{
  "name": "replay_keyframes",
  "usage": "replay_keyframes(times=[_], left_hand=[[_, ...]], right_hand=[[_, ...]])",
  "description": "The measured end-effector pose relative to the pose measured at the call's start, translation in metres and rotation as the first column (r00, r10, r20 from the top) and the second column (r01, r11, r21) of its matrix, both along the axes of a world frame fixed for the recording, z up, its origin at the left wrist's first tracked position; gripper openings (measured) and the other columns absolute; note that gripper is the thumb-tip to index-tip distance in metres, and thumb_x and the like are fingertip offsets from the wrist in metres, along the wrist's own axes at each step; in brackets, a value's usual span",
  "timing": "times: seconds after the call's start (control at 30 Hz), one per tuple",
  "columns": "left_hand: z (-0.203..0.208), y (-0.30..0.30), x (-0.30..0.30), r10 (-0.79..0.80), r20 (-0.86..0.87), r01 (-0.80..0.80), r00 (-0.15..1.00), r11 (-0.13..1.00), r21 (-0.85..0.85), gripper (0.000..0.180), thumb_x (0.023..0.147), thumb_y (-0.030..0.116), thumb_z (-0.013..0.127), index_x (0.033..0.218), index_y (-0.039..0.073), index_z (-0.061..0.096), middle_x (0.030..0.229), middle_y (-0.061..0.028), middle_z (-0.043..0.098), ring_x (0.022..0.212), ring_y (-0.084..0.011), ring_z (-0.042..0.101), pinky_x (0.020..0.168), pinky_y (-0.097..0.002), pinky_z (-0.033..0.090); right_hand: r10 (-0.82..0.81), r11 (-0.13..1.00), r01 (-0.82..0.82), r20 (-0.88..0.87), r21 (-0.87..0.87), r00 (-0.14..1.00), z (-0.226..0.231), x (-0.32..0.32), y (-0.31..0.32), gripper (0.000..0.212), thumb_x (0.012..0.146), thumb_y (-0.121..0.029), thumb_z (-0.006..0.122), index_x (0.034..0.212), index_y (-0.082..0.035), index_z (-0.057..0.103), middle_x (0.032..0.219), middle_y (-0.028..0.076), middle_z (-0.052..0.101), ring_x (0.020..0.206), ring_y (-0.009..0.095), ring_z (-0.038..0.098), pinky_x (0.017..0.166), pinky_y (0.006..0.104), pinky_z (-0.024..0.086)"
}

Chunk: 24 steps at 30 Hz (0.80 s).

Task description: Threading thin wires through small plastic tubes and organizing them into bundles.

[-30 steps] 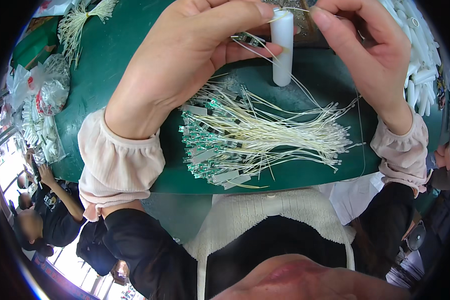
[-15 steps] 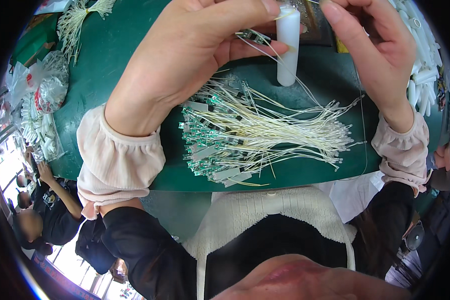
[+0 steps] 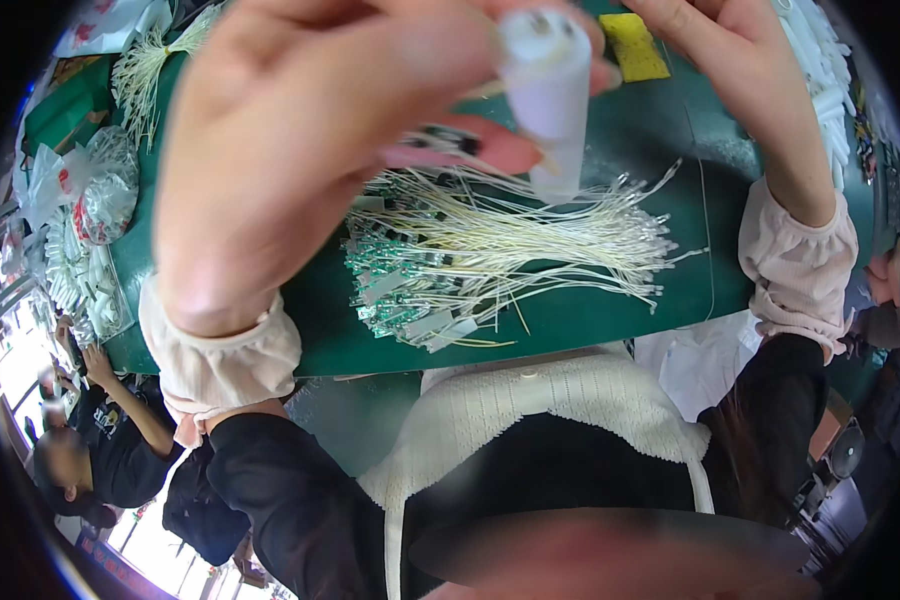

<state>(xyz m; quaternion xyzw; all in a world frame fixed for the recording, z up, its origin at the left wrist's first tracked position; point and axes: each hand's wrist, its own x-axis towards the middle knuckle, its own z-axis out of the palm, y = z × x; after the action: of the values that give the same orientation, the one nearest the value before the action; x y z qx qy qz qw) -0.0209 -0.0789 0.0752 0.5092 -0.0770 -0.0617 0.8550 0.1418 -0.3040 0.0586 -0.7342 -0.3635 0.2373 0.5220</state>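
Observation:
My left hand (image 3: 310, 130), raised close and smeared by motion, is closed around a white plastic tube (image 3: 550, 110) tilted slightly, its upper end toward me. A small dark circuit board (image 3: 448, 140) lies blurred against its fingers. Below the tube a bundle of wired boards (image 3: 510, 240) is spread on the green table, green boards at the left and pale wires running right. My right hand (image 3: 720, 45) is at the top edge beside a yellow sponge (image 3: 635, 47). Its fingers are curled, but the fingertips are cut off, hiding whatever they hold.
White tubes (image 3: 825, 100) are heaped at the far right. At the left are another wire bundle (image 3: 160, 70), clear plastic bags (image 3: 105, 190) and more white pieces (image 3: 80, 280). A thin wire (image 3: 705, 210) runs down the green table (image 3: 320, 335). A co-worker (image 3: 120, 440) sits at the lower left.
My left hand has come closer to me with the tube, moving it left and a little down in view. My right hand has moved up, its fingertips leaving the picture. The yellow sponge shows more fully.

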Motion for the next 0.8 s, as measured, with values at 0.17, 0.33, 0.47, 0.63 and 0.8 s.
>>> replay_keyframes(times=[0.17,0.33,0.47,0.63,0.8], left_hand=[[0.028,0.028,-0.046,0.407,0.211,-0.417,0.889,0.909,0.007,0.024,0.103,0.013,0.055,0.122,0.0,0.048,0.156,-0.0255,0.035,0.137,-0.0342,0.048,0.099,-0.0381,0.057],[0.043,0.124,-0.15,0.381,0.153,-0.374,0.912,0.925,-0.071,0.053,0.096,0.007,0.061,0.142,-0.006,0.039,0.165,-0.0289,0.017,0.143,-0.0376,0.04,0.099,-0.0395,0.054],[0.033,0.105,-0.23,0.592,0.158,-0.611,0.79,0.781,0.13,0.035,0.088,0.006,0.073,0.082,0.011,0.039,0.089,-0.012,0.047,0.082,-0.0231,0.059,0.045,-0.0218,0.05],[0.039,0.064,-0.316,0.738,0.006,-0.361,0.674,0.322,0.875,0.006,0.093,-0.003,0.059,0.098,-0.004,0.056,0.12,-0.0231,0.066,0.109,-0.0284,0.067,0.09,-0.0343,0.055],[0.045,0.028,-0.304,0.687,0.531,-0.436,0.497,-0.332,0.837,0.025,0.101,0.003,0.053,0.123,-0.008,0.059,0.139,-0.0253,0.058,0.126,-0.0296,0.06,0.107,-0.0404,0.049]], right_hand=[[-0.016,0.985,0.027,0.066,-0.171,0.998,0.014,0.008,-0.014,0.011,0.1,-0.008,0.063,0.099,0.001,0.069,0.079,0.004,0.067,0.07,0.01,0.06,0.064,0.025,0.047],[0.047,0.886,0.346,0.802,-0.309,0.595,-0.013,0.01,-0.024,0.013,0.083,-0.011,0.073,0.092,-0.001,0.073,0.072,0.017,0.065,0.065,0.031,0.064,0.063,0.0359,0.053],[0.21,0.807,0.393,0.836,-0.441,0.507,-0.04,0.008,-0.022,0.027,0.088,-0.025,0.074,0.109,-0.009,0.071,0.079,0.017,0.071,0.076,0.038,0.069,0.067,0.0487,0.055],[0.249,0.847,0.332,0.861,-0.415,0.443,-0.045,0.009,-0.034,0.017,0.088,-0.016,0.074,0.102,-0.007,0.07,0.077,0.013,0.071,0.072,0.033,0.07,0.062,0.0431,0.054],[0.081,0.99,-0.132,0.939,-0.039,0.333,-0.003,-0.025,-0.003,0.022,0.079,-0.003,0.077,0.101,-0.006,0.073,0.076,0.01,0.067,0.065,0.028,0.066,0.058,0.0379,0.052]])
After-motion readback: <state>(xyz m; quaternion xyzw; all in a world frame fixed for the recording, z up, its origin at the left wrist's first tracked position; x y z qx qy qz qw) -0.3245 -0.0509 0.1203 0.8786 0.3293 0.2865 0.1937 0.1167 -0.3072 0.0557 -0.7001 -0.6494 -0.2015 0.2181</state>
